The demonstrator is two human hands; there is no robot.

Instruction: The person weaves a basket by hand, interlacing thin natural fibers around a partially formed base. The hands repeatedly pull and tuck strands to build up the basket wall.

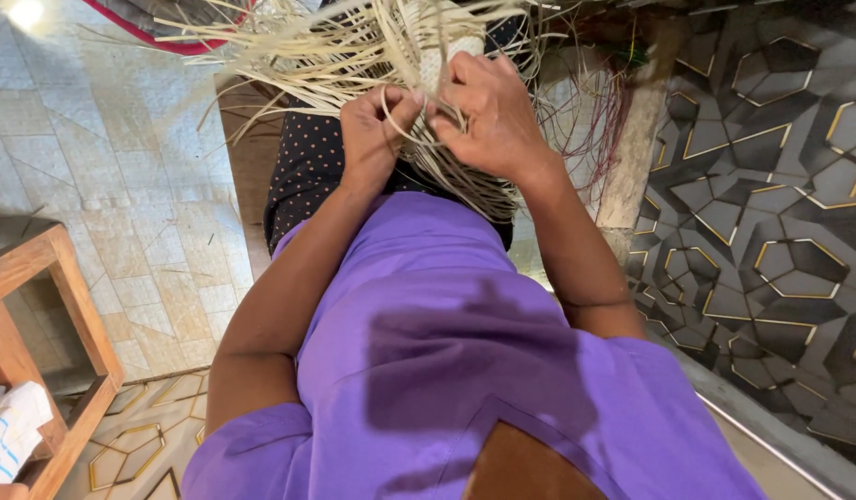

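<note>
**Two hands closed on pale cane strips over the lap**

- Left hand (pixel 371 139): fingers curled shut, thumb and forefinger pinching one thin pale cane strip (pixel 398 104) that loops up and over the knuckles. The pinch seems to keep the loop taut while it is threaded.
- Right hand (pixel 488 116): fingers bent and closed over the half-woven bundle of straw-coloured cane strips (pixel 465 181), just beside the left fingertips; the grip appears to steady the weave against the pull of the other hand.
- Loose cane ends (pixel 298 46): fanning out beyond both sets of fingers, unwoven and splayed, left free probably so each can be picked up in turn.
- Thin reddish strands (pixel 606 120): hanging past the right wrist, apart from the fingers.
- Black dotted cloth (pixel 308 167): under the left hand, across the lap, bearing the work.
- Purple garment (pixel 446 352): nearer the camera than both forearms.
- Wooden frame (pixel 67 306): well away from the left hand, on the tiled floor (pixel 122 157); a white cloth (pixel 11 426) lies inside it.
- Dark panel with gold-edged geometric pattern (pixel 771 185): well beyond the right hand.
</note>
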